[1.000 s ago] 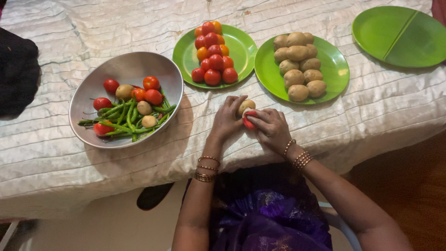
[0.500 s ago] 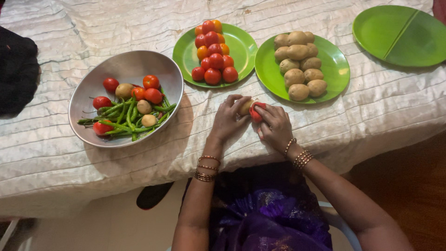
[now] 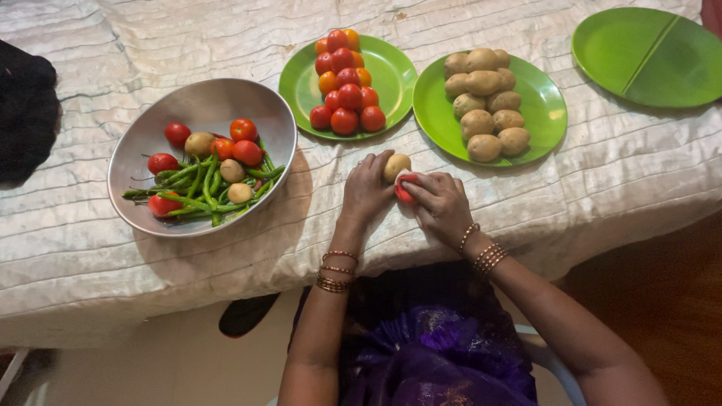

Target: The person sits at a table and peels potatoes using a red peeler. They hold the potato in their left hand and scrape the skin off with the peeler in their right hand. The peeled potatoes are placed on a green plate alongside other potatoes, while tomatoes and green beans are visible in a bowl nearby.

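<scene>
My left hand (image 3: 366, 189) holds a small potato (image 3: 396, 166) at its fingertips, just above the cloth. My right hand (image 3: 440, 204) is closed on a red tomato (image 3: 404, 192), pressed against the left hand, near the table's front edge. A steel bowl (image 3: 203, 105) at the left holds tomatoes, small potatoes and green chillies (image 3: 197, 186). Beyond my hands stand a green plate (image 3: 391, 75) stacked with tomatoes (image 3: 344, 83) and a second green plate (image 3: 545, 109) with a pile of potatoes (image 3: 483, 101).
A third green plate (image 3: 647, 56), with a divider ridge, lies at the far right corner. A dark cloth (image 3: 26, 113) sits at the left edge. A wrinkled white cloth (image 3: 113, 271) covers the table and hangs over its front.
My hands stay together at the same spot. The potato has turned up into clearer view at my left fingertips, and the tomato sits lower in my right hand.
</scene>
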